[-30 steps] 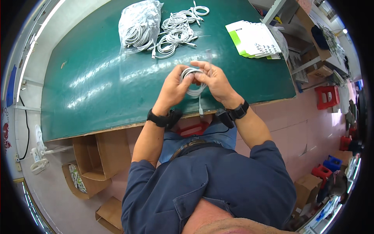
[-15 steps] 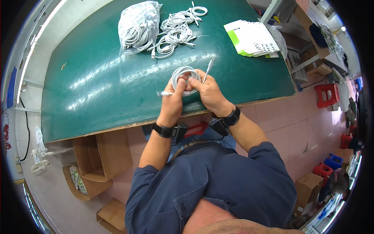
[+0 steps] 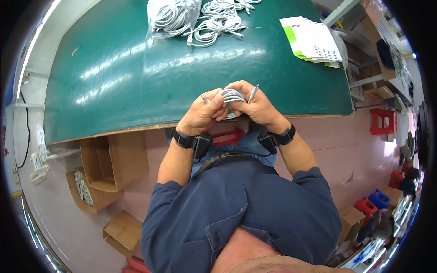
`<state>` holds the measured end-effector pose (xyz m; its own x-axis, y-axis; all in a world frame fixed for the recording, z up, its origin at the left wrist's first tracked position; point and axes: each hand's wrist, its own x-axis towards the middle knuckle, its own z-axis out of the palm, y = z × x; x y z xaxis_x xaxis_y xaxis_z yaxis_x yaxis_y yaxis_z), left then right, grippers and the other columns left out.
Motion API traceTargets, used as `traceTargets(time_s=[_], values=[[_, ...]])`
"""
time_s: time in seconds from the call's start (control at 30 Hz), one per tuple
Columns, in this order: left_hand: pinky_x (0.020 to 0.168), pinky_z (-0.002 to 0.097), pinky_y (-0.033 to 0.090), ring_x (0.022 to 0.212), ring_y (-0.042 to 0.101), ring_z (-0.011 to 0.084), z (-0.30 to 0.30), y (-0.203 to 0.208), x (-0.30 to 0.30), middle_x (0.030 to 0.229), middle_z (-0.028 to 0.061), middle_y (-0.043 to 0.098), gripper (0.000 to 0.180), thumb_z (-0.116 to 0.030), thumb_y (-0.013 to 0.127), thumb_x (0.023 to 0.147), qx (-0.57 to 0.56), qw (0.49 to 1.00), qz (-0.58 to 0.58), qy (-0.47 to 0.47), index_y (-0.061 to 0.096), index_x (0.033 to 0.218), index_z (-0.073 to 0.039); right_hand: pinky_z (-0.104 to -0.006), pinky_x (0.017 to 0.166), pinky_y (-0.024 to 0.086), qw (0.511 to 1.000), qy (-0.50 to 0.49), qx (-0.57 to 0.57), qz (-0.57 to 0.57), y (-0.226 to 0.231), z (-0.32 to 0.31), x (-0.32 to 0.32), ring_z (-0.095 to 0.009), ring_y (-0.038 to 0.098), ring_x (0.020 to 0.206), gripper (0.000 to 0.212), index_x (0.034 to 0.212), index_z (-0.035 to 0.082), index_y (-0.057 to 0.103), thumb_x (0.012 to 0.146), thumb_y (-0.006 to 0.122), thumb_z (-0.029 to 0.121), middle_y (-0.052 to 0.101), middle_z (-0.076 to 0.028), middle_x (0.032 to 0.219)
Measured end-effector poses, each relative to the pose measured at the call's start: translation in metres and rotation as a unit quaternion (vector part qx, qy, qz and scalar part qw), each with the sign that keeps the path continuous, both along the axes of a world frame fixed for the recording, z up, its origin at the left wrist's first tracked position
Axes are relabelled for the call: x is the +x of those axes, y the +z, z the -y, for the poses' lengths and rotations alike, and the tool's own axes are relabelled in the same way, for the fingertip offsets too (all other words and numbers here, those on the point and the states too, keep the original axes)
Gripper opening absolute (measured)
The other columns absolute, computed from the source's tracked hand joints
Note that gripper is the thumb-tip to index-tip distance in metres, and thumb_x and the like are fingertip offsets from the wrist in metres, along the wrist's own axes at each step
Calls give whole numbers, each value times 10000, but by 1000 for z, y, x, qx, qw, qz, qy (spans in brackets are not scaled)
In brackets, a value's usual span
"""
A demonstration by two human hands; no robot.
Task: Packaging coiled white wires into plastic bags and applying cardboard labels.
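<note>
A coiled light grey cable (image 3: 232, 96) is held between my two hands near the front edge of the green table (image 3: 136, 98). My left hand (image 3: 205, 110) grips the coil's left side, its fingers closed, with one plug end poking out above the thumb. On the other side my right hand (image 3: 256, 104) has thumb and fingers closed round the coil. The other plug end (image 3: 254, 93) stands up beside the right index finger. Parts of the coil are hidden behind my fingers.
At the table's far side lie a clear bag of cables (image 3: 174, 16) and several loose coiled cables (image 3: 217, 27). A stack of white and green cards (image 3: 312, 40) lies at the right. Open cardboard boxes (image 3: 129, 159) and a red stool (image 3: 383, 122) stand on the floor.
Both hands have come closer to the table's front edge and turned the coil, which now shows more edge-on. The view has shifted, so the table's contents sit higher.
</note>
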<state>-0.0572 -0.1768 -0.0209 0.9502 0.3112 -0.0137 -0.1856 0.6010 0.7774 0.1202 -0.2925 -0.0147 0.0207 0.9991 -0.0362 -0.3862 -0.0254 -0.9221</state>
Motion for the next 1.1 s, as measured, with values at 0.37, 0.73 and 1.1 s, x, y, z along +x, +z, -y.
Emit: traceTargets(time_s=[0.37,0.73,1.1], values=[[692,330,515,722,627,138,-9,32,-12,823,49,717,333,-307,850,876,361,919,-137,-76,743,1005,-19,-367,751,556,938,74,59,333,14,-8,2,-268,705,830,568,1442,65,540,901,713,48,722,-125,988],[704,352,506,713,604,181,-8,38,-12,747,125,665,350,-327,859,860,598,765,-163,-176,741,945,-8,-443,836,546,824,139,121,536,25,-10,1,-358,697,960,812,1557,109,441,815,766,57,709,-191,1096],[578,329,473,590,559,151,-7,39,18,651,58,625,274,-279,778,950,444,871,-200,75,730,881,-18,-422,907,553,906,77,38,415,37,-26,45,-395,660,1129,911,1577,74,385,780,822,139,687,-228,1200]])
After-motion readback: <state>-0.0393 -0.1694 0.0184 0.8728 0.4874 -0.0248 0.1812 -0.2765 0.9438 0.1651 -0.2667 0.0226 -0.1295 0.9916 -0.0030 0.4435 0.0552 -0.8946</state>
